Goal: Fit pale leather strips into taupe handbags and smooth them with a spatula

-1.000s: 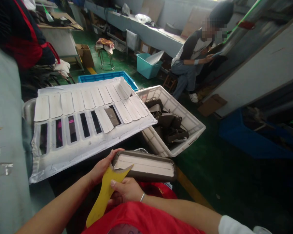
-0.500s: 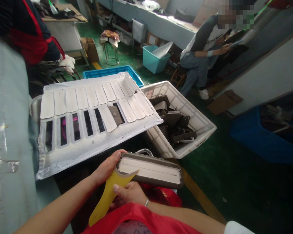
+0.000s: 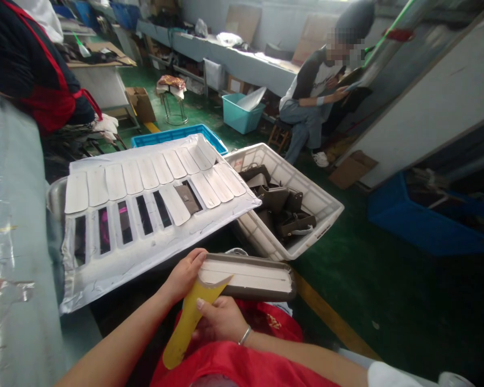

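Observation:
A dark grey-brown bag (image 3: 250, 293) lies on its side in front of me, its long white base panel (image 3: 250, 275) facing up and toward me. My left hand (image 3: 189, 273) is closed around the bag's left end. Pinched between thumb and fingers of my right hand (image 3: 225, 318) is a flat yellow scraper (image 3: 179, 333) with a concave, pointed upper edge. That edge overlaps the left part of the white panel; whether it presses on it I cannot tell. Part of a wrapped handle (image 3: 237, 251) shows behind the bag.
Ahead stands a slotted white rack (image 3: 113, 279) bearing white rounded strips (image 3: 135, 177) and one brown piece (image 3: 187, 199). To its right, a white crate (image 3: 326, 217) holds several dark bags (image 3: 278, 199). Blue bins stand beyond and at right. One person sits far right, another at left.
The view has tilted up, so the room sits lower and further left. The scraper and my right hand have shifted slightly right against the bag. Both hands keep their holds.

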### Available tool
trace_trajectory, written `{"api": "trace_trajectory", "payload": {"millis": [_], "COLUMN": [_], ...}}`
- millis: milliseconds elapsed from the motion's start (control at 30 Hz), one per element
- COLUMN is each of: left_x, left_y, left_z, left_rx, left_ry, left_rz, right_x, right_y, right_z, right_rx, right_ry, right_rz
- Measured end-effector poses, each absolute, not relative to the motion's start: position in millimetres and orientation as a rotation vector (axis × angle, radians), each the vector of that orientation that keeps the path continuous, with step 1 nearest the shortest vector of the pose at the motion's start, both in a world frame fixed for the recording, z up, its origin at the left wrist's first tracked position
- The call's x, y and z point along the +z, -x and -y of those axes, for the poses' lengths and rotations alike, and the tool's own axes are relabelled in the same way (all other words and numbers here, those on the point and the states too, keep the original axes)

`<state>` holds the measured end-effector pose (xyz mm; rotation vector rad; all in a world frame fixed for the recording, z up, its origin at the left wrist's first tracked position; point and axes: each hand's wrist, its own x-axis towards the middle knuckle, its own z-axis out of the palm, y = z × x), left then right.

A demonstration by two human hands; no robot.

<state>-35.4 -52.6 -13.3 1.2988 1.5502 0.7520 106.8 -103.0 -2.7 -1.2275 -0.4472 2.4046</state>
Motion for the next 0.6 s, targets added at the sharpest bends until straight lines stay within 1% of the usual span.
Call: {"api": "trace_trajectory", "payload": {"millis": [133,267,500,600], "left_x": [-0.7,6.4,3.5,2.0], "left_y": [31.5,9.4,0.4,1.0], "left_z": [46.8,40.4,38.2,34.6], "left_rx": [0.687,0.595,0.444,0.379], "left_ry": [-1.623,-1.955,-2.145,-2.184], "left_rz": [-1.624,-1.599,-1.708,-1.763], "right_x": [4.4,2.6,-25.9,-24.7], "right_y": [-100.0,-101.4,-96.0,-92.9], "right_z": [104.3,105.7,107.9,105.3], "right_rx": [2.379,2.316,2.236,2.263], "right_ry": [1.336,1.371,1.282,1.368], "right_rz": [0.468,0.509,0.515,0.461]}}
